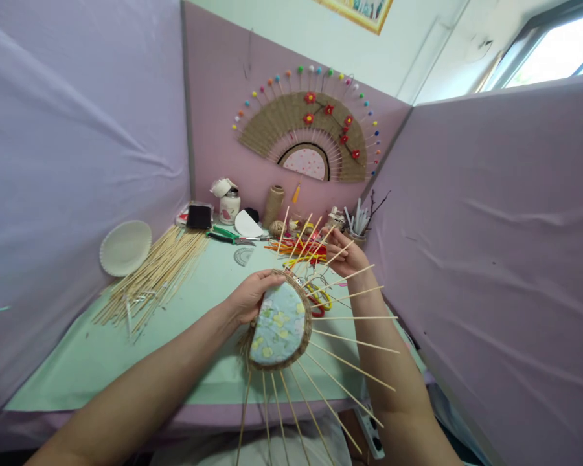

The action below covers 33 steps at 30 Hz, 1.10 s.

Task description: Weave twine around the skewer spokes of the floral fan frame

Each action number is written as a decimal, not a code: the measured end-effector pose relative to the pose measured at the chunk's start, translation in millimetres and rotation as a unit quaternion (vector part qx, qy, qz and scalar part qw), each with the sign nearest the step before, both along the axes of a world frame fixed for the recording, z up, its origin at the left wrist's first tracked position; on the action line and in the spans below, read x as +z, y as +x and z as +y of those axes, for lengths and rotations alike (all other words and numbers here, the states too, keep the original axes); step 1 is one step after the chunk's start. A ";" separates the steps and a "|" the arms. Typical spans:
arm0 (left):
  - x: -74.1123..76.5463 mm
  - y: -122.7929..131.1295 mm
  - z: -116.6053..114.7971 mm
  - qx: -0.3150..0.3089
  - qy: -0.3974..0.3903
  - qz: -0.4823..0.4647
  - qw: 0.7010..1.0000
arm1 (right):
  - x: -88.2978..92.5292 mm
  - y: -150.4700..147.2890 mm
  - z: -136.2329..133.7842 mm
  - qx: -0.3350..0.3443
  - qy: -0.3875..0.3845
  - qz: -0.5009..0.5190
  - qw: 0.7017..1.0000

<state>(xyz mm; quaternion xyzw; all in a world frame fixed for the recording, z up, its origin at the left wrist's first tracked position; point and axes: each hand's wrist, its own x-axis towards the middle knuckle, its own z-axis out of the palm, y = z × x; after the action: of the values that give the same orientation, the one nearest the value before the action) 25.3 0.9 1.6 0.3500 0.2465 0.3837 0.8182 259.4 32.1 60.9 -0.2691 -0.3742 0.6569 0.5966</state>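
My left hand point(253, 292) grips the straight edge of a half-round piece point(278, 323), thumb on top. Blue-green fabric with a yellow and green print covers it, and a braided twine border point(307, 317) follows its curve. Several thin wooden sticks point(354, 318) fan out from that curved edge, toward the right and down toward me. Loose twine strands point(243, 346) hang at its lower left. My right hand point(342, 251) is raised beyond the upper sticks, fingers bent together close to the stick tips. Sticks cross in front of it, and what it pinches, if anything, is too small to make out.
A pile of bamboo sticks point(158, 272) lies left beside a white scalloped plate point(125, 248). Green-handled pliers point(223, 234), a protractor point(243, 257), a twine spool point(273, 206), scissors point(320, 299) and coloured pipe cleaners point(291, 247) lie behind. A finished-looking fan point(272, 126) hangs on the back panel.
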 end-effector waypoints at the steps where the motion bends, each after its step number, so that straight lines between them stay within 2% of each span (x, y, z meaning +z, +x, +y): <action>1: -0.1 0.1 -0.2 -0.001 0.000 0.000 1.000 | 1.8 -2.9 0.8 -0.008 0.004 -0.012 1.000; 7: -1.6 0.7 0.0 -0.003 0.001 0.000 1.000 | 10.4 -12.5 2.0 -0.092 0.079 -0.072 0.990; 12: -0.7 0.5 0.1 -0.005 0.002 0.000 1.000 | 7.4 -9.0 -1.7 -0.108 0.110 -0.064 0.986; 18: -0.1 0.3 -0.7 -0.002 0.004 0.003 1.000 | -22.0 5.2 -25.3 -0.132 0.029 0.019 0.991; 24: 0.1 0.6 0.0 0.007 0.004 0.010 1.000 | -54.8 -11.0 -63.5 -0.169 -0.009 0.097 0.981; 26: 0.6 0.5 -0.2 0.007 0.004 0.011 1.000 | -61.5 -19.0 -72.0 -0.151 -0.045 0.097 0.983; 29: 0.2 -0.1 0.1 0.002 0.011 0.007 1.000 | -67.2 -30.1 -79.6 -0.069 -0.100 0.094 0.988; 33: -0.3 -2.9 1.4 -0.017 0.024 0.002 1.000 | -70.7 -42.8 -84.7 -0.002 -0.120 0.057 0.991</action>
<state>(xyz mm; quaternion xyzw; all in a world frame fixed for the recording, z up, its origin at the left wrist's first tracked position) 22.4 2.3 1.3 0.3747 0.2331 0.3744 0.8155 216.6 -52.6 -9.8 -0.3018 -0.2576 0.7104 0.5813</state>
